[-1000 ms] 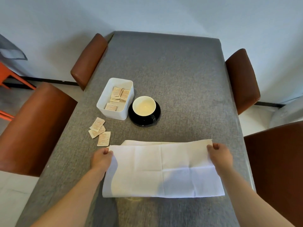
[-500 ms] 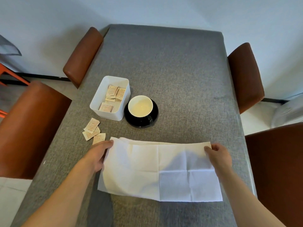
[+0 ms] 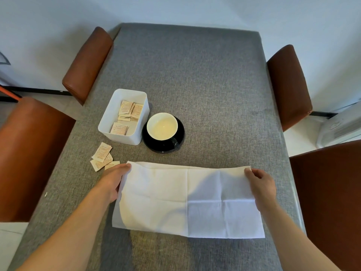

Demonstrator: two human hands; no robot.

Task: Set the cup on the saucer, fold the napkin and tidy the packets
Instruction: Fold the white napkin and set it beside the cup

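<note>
Loose packets lie at 9 o'clock of the napkin; left hand pinches its 10 o'clock corner, right hand its 2 o'clock corner. Bin and cup on saucer sit at 12.

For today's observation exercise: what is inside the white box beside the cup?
Inside the white box lie several paper packets, some overlapping near the far end, one nearer the front. Part of its floor is bare. Whatever lies beneath the overlapping packets is covered.
</note>
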